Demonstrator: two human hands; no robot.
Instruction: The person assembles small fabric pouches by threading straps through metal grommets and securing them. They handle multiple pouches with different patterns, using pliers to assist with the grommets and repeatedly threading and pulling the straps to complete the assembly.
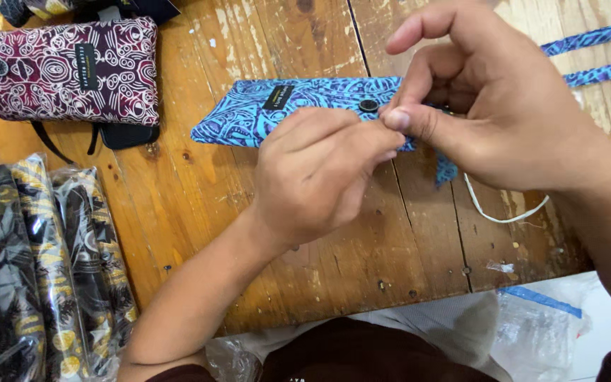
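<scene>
Wooden table [199, 205]; both hands pinch blue pouch [305, 106].

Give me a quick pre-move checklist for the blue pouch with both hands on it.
1. Blue patterned pouch lies flat on the wooden table: ok.
2. Black button in view, uncovered: ok.
3. Left hand and right hand fingertips meet beside the button: ok.
4. What the fingertips pinch: cannot tell.
5. White cord trails loose under the right hand: not ok.
6. Maroon pouch and bagged pouches lie apart from the hands: ok.
</scene>
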